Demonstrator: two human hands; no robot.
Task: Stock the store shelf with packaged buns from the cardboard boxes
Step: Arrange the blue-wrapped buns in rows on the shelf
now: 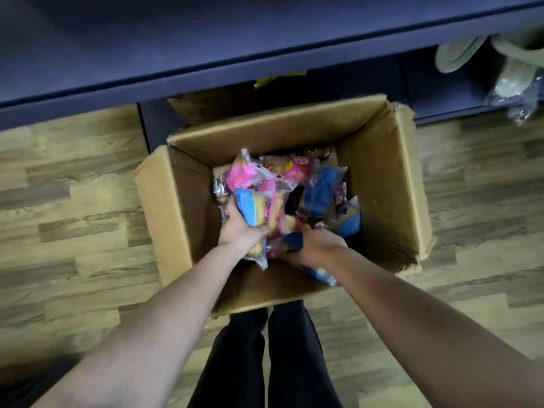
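Stands over the cardboard box (pixel 379 184) on the wood floor (pixel 73 201), just in front of the dark shelf (pixel 206 48). Grips a bunch of bun packs (pixel 259 189) with the left hand (pixel 240 229), fingers curled round several wrappers at once, low inside the box. Digs among the loose packs (pixel 321 189) with the right hand (pixel 313 245); fingertips buried, so cannot tell whether closed on anything. Likely risks: dropping a pack from the overfull left bunch during the lift, thanks to slick film; squashing soft buns by squeezing harder to compensate; snagging a wrapper on the way out of the box.
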